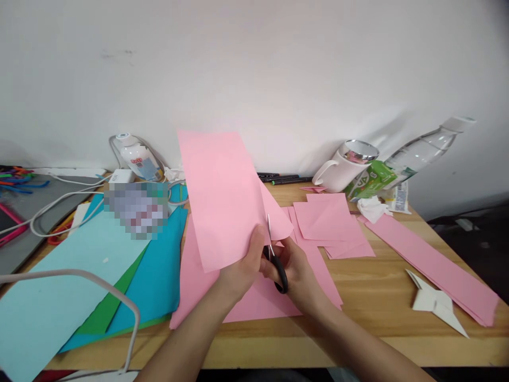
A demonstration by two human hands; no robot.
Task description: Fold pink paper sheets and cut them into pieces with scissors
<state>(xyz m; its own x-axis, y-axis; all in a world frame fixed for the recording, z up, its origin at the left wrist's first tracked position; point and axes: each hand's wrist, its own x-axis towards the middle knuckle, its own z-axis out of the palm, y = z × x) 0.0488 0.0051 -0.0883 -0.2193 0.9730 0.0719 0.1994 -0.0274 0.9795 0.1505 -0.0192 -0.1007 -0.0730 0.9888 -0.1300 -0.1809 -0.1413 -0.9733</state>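
Note:
My left hand (248,260) pinches a raised sheet of pink paper (222,196) near its lower right corner, thumb on the front. A pair of black-handled scissors (281,276) is in my right hand (294,270), its fingers around the handles. The blades point up and away, at the right edge of the sheet, where a flap of the paper stands off to the right. Whether the blades are fully closed I cannot tell. Below both hands lie larger pink sheets (254,302). Beside them on the right is a stack of pink squares (324,220).
Blue and green sheets (159,286) and a white cable (131,307) lie left. At the back stand a white bottle (139,159), black pens (286,179), a mug (338,170), a green carton (371,180) and a clear bottle (425,151). Pink strips (433,270) and folded white paper (435,302) lie right.

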